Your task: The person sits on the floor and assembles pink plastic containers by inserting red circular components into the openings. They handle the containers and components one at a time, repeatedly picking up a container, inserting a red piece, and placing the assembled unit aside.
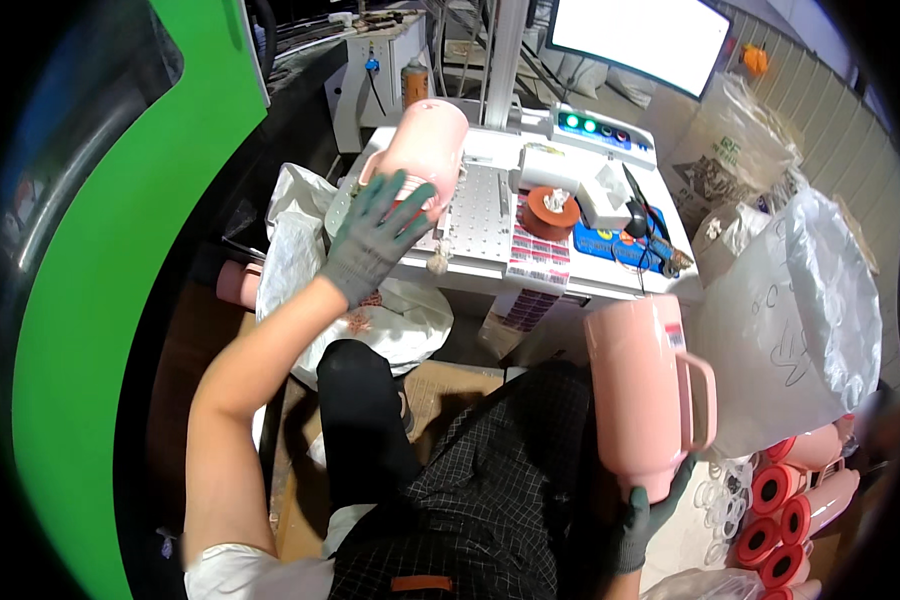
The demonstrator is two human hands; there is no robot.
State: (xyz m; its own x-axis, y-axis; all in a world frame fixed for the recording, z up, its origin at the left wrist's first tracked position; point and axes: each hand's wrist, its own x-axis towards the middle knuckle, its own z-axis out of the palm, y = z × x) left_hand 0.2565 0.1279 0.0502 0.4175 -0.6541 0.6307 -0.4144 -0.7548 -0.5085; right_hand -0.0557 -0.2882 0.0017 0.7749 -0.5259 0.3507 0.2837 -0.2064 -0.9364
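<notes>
My left hand (378, 232), in a grey glove with green fingertips, lies with its fingers spread round the near end of a pink handled tumbler (427, 140). That tumbler is tilted over the perforated metal plate (482, 210) on the white bench; whether it rests on the plate I cannot tell. In my right hand (650, 515), also gloved, is a second pink handled tumbler (635, 390), held from below by its narrow end. Its handle points right, and a small label sits near its wide end. The fingers under it are partly hidden.
On the bench stand an orange-brown tape roll (550, 212), a strip of printed labels (536, 275), and a control box with green lights (595, 128). Several pink tumblers (815, 505) lie at lower right, below a large plastic bag (770, 330). A green machine panel (80, 330) fills the left.
</notes>
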